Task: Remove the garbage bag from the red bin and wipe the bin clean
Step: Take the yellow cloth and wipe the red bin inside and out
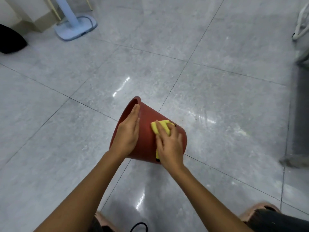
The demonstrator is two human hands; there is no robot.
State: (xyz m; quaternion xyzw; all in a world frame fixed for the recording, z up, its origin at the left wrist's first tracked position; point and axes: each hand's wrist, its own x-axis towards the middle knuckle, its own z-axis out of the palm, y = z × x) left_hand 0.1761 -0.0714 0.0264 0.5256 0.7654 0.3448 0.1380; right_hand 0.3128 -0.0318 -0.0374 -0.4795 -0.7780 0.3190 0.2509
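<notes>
Red bin [147, 131] tipped on floor [217, 97], no bag visible. Left hand [128, 131] flat, open, steadying wall. Right hand [168, 144] pressing yellow cloth [161, 127] on outside. Risk: hard push, bin rolls away.

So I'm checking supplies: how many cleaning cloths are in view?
1: a yellow cloth pressed against the red bin's outer wall under the right hand. Part of it is hidden beneath that hand.
</notes>
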